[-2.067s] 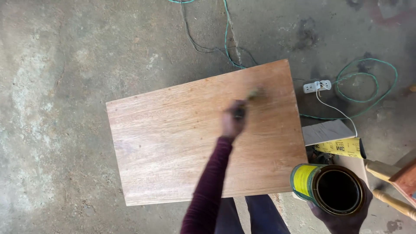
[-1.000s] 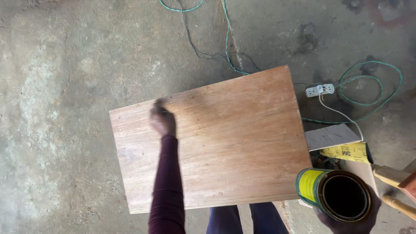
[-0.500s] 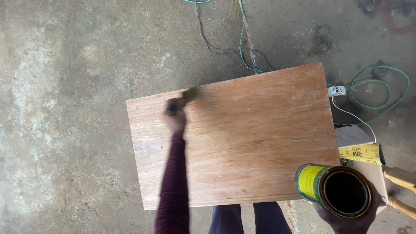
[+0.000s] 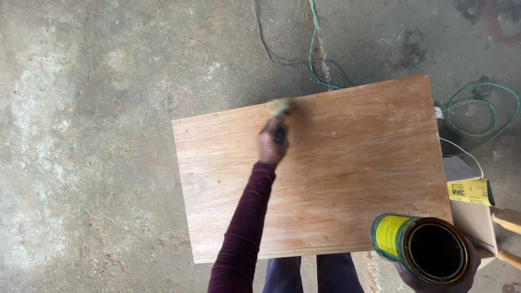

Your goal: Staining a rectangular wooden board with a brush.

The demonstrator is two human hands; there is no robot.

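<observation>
**Head cam: brush on far edge of board, tin held low right**

Head view looks straight down on our two hands over a rectangular reddish-brown plywood board (image 4: pixel 347 179) lying flat, raised above a grey stained concrete floor (image 4: pixel 97 135).

Our left hand (image 4: pixel 271 145), arm in a dark maroon sleeve (image 4: pixel 241 233), reaches across the board w/ fingers clenched round the dark handle of a small pale-bristled paintbrush (image 4: pixel 279 108). Bristles are blurred; they sit on the board's far edge, approx. mid-left along it. Can't tell if the bristle tip overhangs the edge.

Our right hand (image 4: pixel 434 274) is at bottom right, just off the board's near-right corner, grasping from below a round metal tin w/ yellow label & green band (image 4: pixel 420 248). Tin is open, tilted toward the board, inside dark; contents can't be made out. Most of that hand is hidden under the tin, only fingers at the base show.

Right of the board: a pale cardboard box (image 4: pixel 472 211) w/ a yellow packet (image 4: pixel 469 191) on it, touching. Thin white wire (image 4: pixel 461 149) runs by the box. Green cable (image 4: pixel 477 111) coils on the floor beyond the right edge; another green & dark cable (image 4: pixel 312 43) trails off past the far edge. Light wooden pieces (image 4: pixel 507 220) poke in at far right. Our dark blue trouser legs (image 4: pixel 315 274) show below the near edge.
</observation>
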